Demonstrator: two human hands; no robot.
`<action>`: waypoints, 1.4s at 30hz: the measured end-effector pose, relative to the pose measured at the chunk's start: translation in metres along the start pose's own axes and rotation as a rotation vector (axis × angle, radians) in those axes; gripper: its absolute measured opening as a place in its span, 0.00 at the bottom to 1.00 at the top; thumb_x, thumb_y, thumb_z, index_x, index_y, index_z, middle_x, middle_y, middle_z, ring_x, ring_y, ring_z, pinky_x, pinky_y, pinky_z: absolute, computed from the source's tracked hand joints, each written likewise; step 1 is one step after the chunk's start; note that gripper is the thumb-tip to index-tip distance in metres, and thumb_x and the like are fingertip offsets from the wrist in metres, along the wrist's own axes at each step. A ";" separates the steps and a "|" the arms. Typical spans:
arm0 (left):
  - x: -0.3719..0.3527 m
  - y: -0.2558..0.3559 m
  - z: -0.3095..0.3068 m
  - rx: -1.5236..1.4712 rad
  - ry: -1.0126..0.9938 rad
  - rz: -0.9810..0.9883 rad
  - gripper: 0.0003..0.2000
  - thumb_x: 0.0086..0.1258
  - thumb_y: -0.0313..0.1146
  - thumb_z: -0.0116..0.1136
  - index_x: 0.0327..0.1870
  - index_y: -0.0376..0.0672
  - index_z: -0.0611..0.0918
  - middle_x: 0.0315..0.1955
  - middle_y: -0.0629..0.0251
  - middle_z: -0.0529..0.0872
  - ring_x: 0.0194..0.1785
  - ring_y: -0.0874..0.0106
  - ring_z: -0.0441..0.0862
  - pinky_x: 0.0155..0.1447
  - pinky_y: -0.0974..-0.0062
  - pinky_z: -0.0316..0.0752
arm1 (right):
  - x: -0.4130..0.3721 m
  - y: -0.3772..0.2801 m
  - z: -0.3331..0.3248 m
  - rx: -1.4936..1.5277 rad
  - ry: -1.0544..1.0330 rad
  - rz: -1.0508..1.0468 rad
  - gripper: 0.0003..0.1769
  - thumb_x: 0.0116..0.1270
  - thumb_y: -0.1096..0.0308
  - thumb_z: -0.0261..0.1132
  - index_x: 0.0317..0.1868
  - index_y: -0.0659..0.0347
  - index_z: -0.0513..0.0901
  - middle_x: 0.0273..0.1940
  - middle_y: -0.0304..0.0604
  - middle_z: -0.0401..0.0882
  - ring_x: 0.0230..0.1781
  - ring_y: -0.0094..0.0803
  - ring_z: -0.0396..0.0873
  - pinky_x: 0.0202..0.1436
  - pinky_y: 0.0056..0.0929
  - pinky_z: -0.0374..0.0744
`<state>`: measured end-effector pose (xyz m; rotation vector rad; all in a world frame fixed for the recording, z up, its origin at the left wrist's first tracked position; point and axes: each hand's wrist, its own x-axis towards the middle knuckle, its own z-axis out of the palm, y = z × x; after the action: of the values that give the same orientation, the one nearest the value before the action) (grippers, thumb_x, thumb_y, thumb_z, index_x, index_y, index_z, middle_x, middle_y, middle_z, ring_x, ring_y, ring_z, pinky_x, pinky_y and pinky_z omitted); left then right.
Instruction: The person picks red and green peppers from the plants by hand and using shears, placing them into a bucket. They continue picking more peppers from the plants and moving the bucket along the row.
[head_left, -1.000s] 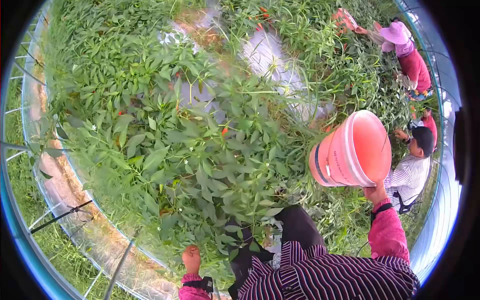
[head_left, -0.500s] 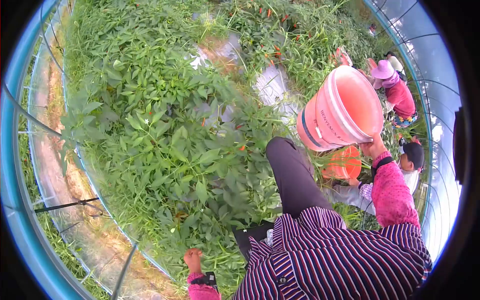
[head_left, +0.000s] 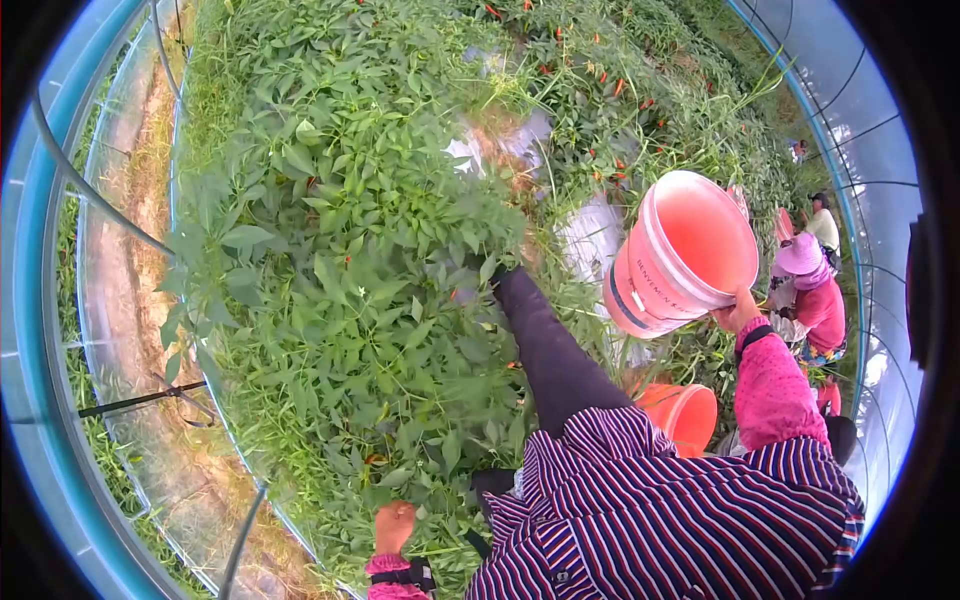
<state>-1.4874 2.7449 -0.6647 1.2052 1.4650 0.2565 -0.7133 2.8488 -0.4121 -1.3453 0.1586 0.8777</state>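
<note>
My right hand [head_left: 737,312] grips the lower rim of a pink plastic bucket [head_left: 655,285] with dark lettering and a dark band on its side. The bucket is held up and tilted, its mouth facing up and to the right; I see only bare inner wall in the part that shows. Low beside my body, my left hand [head_left: 394,525] is closed over the green leaves, with nothing visible in it. Pepper plants [head_left: 390,290] with some red peppers surround my leg, which is stretched forward among them.
An orange bucket [head_left: 690,418] stands beside my hip. To the right, a person in a pink hat [head_left: 800,255] works among the plants, with another person [head_left: 825,225] behind. Pale ground sheeting [head_left: 590,240] shows between the rows. A blue frame edge [head_left: 190,350] runs along the left.
My leg has moved forward and the view has shifted. The orange bucket now sits nearer my hip. The nearby person in a dark cap is mostly hidden. My right hand keeps hold of the pink bucket.
</note>
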 end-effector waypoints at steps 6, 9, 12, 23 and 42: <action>0.096 0.327 0.012 -0.406 -0.499 0.107 0.11 0.65 0.28 0.57 0.47 0.36 0.80 0.41 0.54 0.83 0.45 0.64 0.83 0.50 0.72 0.76 | 0.195 0.050 0.177 -0.208 0.234 0.181 0.24 0.66 0.61 0.56 0.61 0.59 0.70 0.56 0.43 0.77 0.53 0.40 0.79 0.54 0.46 0.81; 0.204 0.410 0.029 -0.411 -0.262 0.047 0.13 0.66 0.33 0.56 0.48 0.37 0.79 0.42 0.56 0.83 0.40 0.61 0.81 0.45 0.67 0.75 | 0.311 0.090 0.224 -0.263 0.295 0.244 0.16 0.65 0.65 0.56 0.52 0.60 0.75 0.49 0.44 0.81 0.48 0.37 0.81 0.50 0.41 0.84; 0.320 0.420 0.053 -0.221 -0.141 0.108 0.10 0.63 0.26 0.56 0.45 0.36 0.80 0.39 0.51 0.82 0.45 0.56 0.81 0.49 0.68 0.74 | 0.401 0.136 0.257 -0.293 0.116 0.222 0.24 0.63 0.69 0.54 0.60 0.61 0.70 0.56 0.49 0.76 0.56 0.42 0.76 0.60 0.43 0.77; 0.464 0.274 0.052 0.640 0.125 -0.076 0.12 0.58 0.28 0.56 0.44 0.38 0.77 0.43 0.55 0.77 0.48 0.54 0.74 0.46 0.57 0.71 | 0.597 0.214 0.230 -0.579 0.211 0.146 0.17 0.63 0.74 0.55 0.52 0.67 0.72 0.51 0.53 0.77 0.52 0.47 0.77 0.55 0.46 0.80; 0.477 0.261 0.081 0.842 -0.316 0.193 0.15 0.60 0.37 0.59 0.47 0.44 0.80 0.46 0.62 0.79 0.66 0.58 0.66 0.62 0.53 0.62 | 0.563 0.226 0.279 -0.347 0.173 0.087 0.33 0.70 0.61 0.51 0.68 0.72 0.52 0.64 0.64 0.58 0.63 0.61 0.63 0.66 0.53 0.72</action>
<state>-1.1928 3.1921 -0.7899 1.9559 1.1921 -0.4592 -0.5760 3.3475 -0.8349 -1.7514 0.2068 0.8880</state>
